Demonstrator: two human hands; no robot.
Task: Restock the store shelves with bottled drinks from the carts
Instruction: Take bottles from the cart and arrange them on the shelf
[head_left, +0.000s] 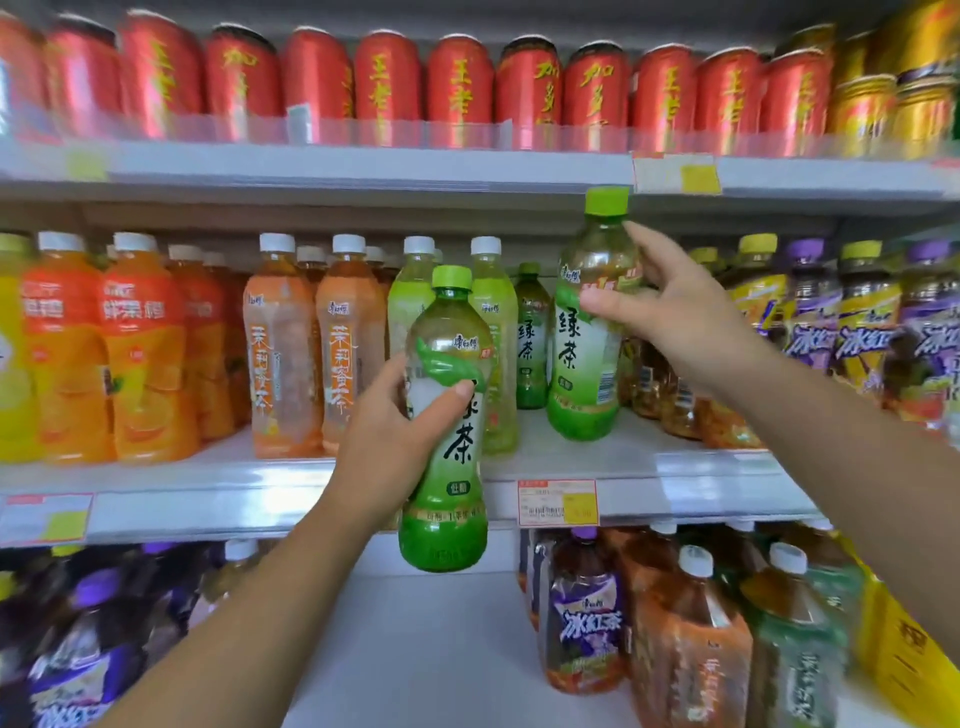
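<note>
Nearest, our left hand (387, 441) grips a green-tea bottle (447, 415) before the middle shelf (649, 462), not yet placed. Farther, our right hand (670, 317) pinches a second green-tea bottle (587, 332), apparently touching down there. Behind stands one green-tea bottle at the back (531, 338); open space remains to fill.

Bare strip of middle shelf (532, 436), pale green bottles (501, 332) left, amber bottles (665, 405) right, dark green bottle (531, 338) behind
</note>
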